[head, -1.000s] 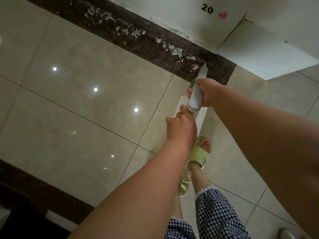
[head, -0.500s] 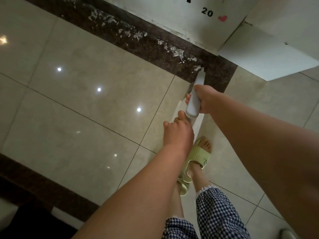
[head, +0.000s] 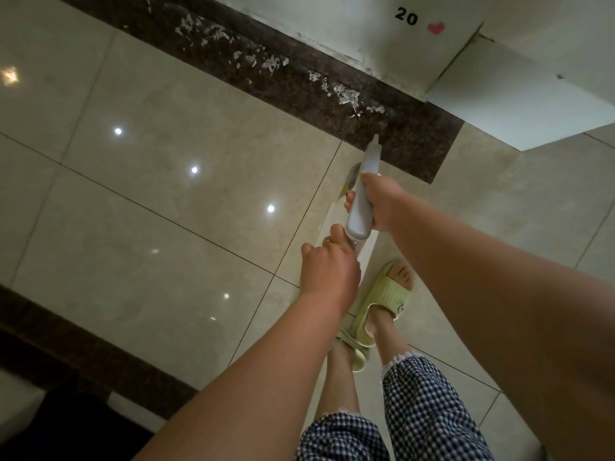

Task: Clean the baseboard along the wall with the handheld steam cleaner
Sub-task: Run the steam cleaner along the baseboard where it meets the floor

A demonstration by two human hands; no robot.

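Observation:
A white handheld steam cleaner [head: 363, 201] points away from me, its nozzle tip over the dark brown strip [head: 409, 141] at the foot of the white wall. My right hand [head: 382, 202] grips the cleaner's body. My left hand [head: 327, 267] sits just behind the cleaner's rear end with curled fingers; it seems to pinch something at the rear, perhaps the cord, but the hand hides it. White flakes [head: 346, 94] are scattered on the brown strip to the left of the nozzle.
Glossy beige floor tiles [head: 166, 194] spread to the left. My feet in pale green slippers [head: 386, 294] stand under my arms. A white wall corner [head: 519, 104] juts out at the right. Another dark strip [head: 83, 354] crosses the lower left.
Both hands and the cleaner have kept nearly the same pose. The nozzle has stayed at the right end of the brown strip, with only a slight shift in view.

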